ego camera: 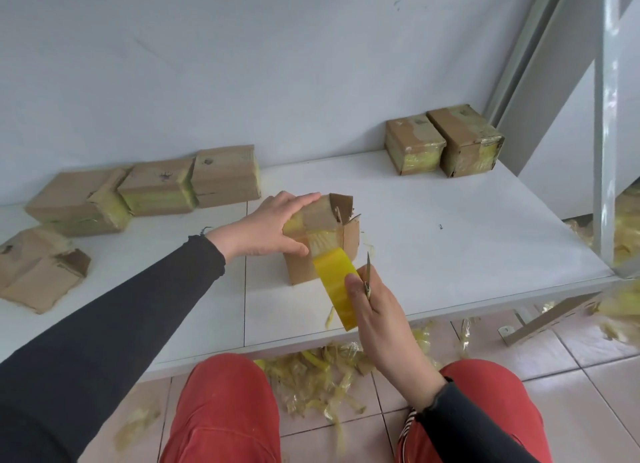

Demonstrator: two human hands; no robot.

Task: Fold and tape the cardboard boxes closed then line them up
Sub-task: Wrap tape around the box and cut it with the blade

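Note:
A small cardboard box (348, 241) stands in the middle of the white table (450, 227), one flap sticking up at its far right corner. My left hand (273, 227) lies over its top left side, thumb pressing a strip of tape onto the front. That strip runs down to a yellow tape roll (337, 286), which my right hand (377, 310) grips together with a thin blade (368, 272) pointing up. Two taped boxes (443, 140) sit side by side at the back right.
Three boxes (156, 189) stand along the wall at the back left, and a flattened box (38, 272) lies at the far left. Torn tape scraps (318, 372) litter the tiled floor under the table edge. A metal shelf post (604, 116) rises at the right.

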